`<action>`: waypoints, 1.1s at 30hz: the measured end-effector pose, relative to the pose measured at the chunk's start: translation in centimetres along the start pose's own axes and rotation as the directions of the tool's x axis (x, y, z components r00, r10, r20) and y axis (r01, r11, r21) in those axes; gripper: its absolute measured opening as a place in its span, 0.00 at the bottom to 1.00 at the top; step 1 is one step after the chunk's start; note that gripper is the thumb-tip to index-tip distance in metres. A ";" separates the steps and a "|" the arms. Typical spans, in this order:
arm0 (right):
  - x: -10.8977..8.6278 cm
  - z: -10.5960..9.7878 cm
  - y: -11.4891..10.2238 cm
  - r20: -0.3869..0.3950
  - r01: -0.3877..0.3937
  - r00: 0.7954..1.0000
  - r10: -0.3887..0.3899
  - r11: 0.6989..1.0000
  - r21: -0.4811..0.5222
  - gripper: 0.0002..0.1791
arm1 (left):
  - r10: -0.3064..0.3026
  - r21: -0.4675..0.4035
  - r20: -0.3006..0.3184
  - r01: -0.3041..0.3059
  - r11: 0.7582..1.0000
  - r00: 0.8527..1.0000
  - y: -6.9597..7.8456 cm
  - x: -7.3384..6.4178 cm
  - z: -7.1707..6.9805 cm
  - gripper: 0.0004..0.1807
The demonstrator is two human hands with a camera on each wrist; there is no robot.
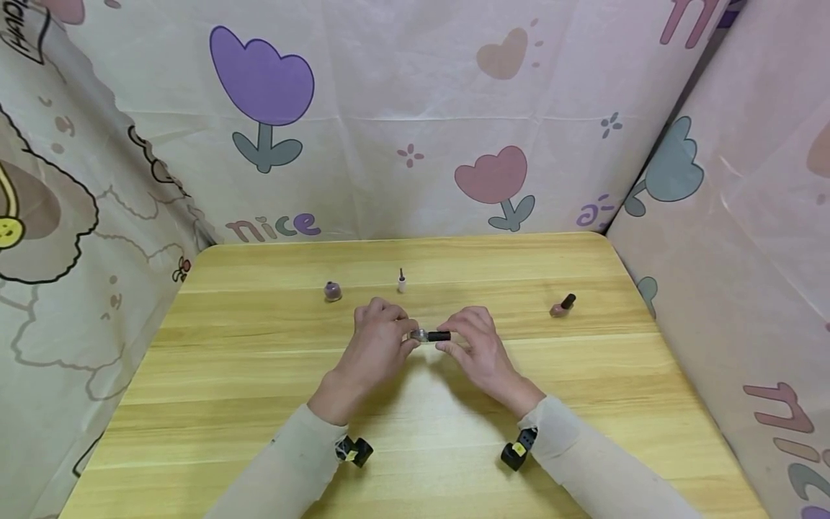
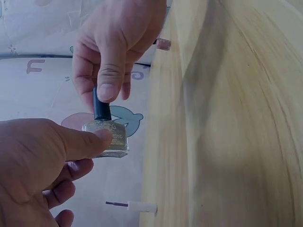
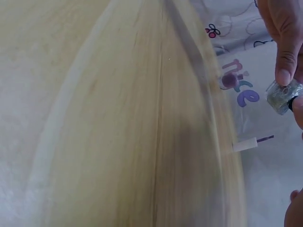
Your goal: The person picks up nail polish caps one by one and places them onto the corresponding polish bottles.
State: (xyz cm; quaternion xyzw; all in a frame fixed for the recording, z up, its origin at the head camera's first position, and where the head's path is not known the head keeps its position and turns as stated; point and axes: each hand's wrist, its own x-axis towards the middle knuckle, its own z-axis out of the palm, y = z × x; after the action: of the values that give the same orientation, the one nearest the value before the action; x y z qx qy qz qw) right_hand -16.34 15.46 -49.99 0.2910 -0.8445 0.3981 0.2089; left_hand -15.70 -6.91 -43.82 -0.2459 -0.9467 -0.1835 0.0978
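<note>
Bottle (image 2: 119, 143) — one, clear glass, black cap (image 2: 102, 111) fitted. Held above the table (image 1: 259, 411), turned on its side, cap toward your right. Left hand (image 1: 376, 342): thumb and fingers pinching the glass. Right hand (image 1: 478, 349): thumb and fingers pinching the cap, the two hands close but apart.

Chief hazard, as judged: a leak. Tilted so, the bottle could run should the cap loosen; how tightly it is screwed, you cannot tell from these views. Second hazard: a slip. Smooth glass could spin in your left hand if the cap binds — or drop, if both pinches ease at once.

Farther from you than the bottle: white cap (image 3: 245, 144), standing, brush (image 3: 266, 138) up; a knock from your knuckles could topple it and smear the table. Farther and left of the bottle: purple bottle (image 1: 333, 292), seemingly uncapped, liable to spill if nudged. Well right of the bottle: pink bottle (image 1: 559, 310), dark-capped, likely lesser risk.
</note>
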 end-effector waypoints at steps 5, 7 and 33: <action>0.0 0.2 0.2 -0.064 0.083 0.994 -0.084 0.996 -0.009 0.13 | 0.002 -0.022 0.009 -0.001 1.000 1.000 0.0 -0.1 0.1 0.10; -0.1 0.3 0.2 -0.075 0.083 0.994 -0.084 0.996 -0.020 0.13 | 0.007 -0.012 0.005 -0.007 1.000 1.000 0.0 -0.1 0.2 0.10; 0.0 0.7 -1.0 -0.006 -0.213 0.977 0.213 0.977 0.010 0.11 | 0.023 0.162 -0.084 -0.009 0.987 0.996 0.6 -0.3 1.3 0.07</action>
State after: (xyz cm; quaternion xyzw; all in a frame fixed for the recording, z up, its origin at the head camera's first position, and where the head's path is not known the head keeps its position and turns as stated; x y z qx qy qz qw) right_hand -15.74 14.41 -49.83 0.1987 -0.8681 0.4232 0.1666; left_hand -15.26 -6.03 -44.94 -0.2369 -0.9513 -0.1159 0.1594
